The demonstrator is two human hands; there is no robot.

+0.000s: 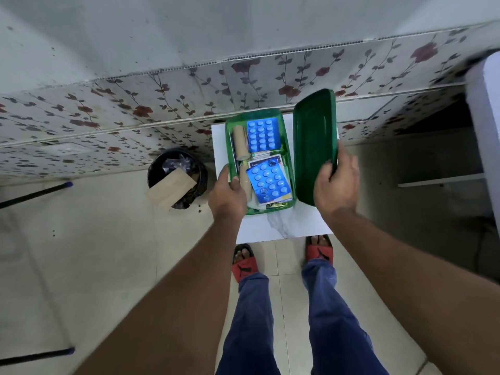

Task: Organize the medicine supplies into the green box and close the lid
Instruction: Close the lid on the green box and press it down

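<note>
The green box stands open on a small white table. Inside lie two blue blister packs, the nearer one on top of printed sachets, and two tan bandage rolls along the left wall. My left hand grips the box's near left rim, thumb inside. My right hand holds the dark green lid by its near right edge, tilted up just right of the box.
A black waste bin with a cardboard piece stands on the floor left of the table. The flowered wall runs behind. My feet in red sandals are under the table's near edge. A dark pole lies at left.
</note>
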